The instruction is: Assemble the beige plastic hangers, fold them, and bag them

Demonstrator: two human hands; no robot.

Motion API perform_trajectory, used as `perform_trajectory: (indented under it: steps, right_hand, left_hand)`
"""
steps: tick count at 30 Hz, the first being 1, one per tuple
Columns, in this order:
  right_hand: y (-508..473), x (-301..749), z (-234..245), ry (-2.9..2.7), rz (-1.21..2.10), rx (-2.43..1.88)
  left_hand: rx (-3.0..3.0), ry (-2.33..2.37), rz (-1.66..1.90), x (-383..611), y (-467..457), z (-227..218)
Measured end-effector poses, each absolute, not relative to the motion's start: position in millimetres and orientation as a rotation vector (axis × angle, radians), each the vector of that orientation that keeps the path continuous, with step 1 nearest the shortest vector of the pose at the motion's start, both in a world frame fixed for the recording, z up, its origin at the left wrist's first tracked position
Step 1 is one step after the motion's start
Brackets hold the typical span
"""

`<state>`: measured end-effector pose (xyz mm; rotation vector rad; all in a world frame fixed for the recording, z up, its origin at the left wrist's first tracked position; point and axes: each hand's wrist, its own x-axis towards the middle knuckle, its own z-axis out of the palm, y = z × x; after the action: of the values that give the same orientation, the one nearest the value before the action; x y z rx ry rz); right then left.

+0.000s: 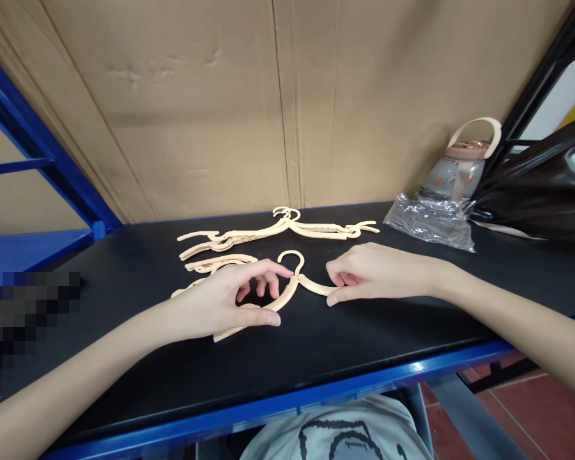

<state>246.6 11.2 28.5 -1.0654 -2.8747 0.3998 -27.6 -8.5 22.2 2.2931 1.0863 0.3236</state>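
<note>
A cream plastic folding clothes hanger [283, 299] lies on the black tabletop in front of me, its hook pointing away. My right hand [364, 275] pinches the hanger's right arm between thumb and curled fingers, covering that arm's end. Over the left arm is my left hand [242, 291], thumb and fingers apart. Its index fingertip touches the joint below the hook, and its thumb lies across the arm. Partly hidden behind the left hand and wrist is another cream hanger piece [220, 260].
More cream hangers [259, 235] lie stacked farther back, before a cardboard wall [196, 128]. At the right rear stand a clear bottle [460, 169] with a looped handle, a crumpled plastic bag [429, 223] and a black bag [541, 185]. A blue metal edge [316, 396] borders the table's front.
</note>
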Motion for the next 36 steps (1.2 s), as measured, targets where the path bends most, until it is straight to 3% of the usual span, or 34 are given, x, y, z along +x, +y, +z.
perform_trajectory:
  steps: [7, 15, 21, 36]
  right_hand:
    - [6.4, 263.0, 47.9, -2.759, 0.274, -1.409]
    - [9.2, 289.4, 43.1, -2.638, 0.517, -1.749]
    - [6.4, 280.4, 45.1, -2.685, 0.362, -1.612]
    - [-4.5, 251.4, 41.8, -2.912, 0.669, -0.884]
  left_hand:
    - [2.491, 1.192, 0.213, -30.6, -5.5, 20.2]
    - [2.46, 1.214, 0.145, -28.4, -10.1, 26.5]
    - [2.432, 1.206, 0.12, -29.7, -10.4, 26.6]
    - [2.473, 1.065, 0.157, -28.2, -13.5, 29.1]
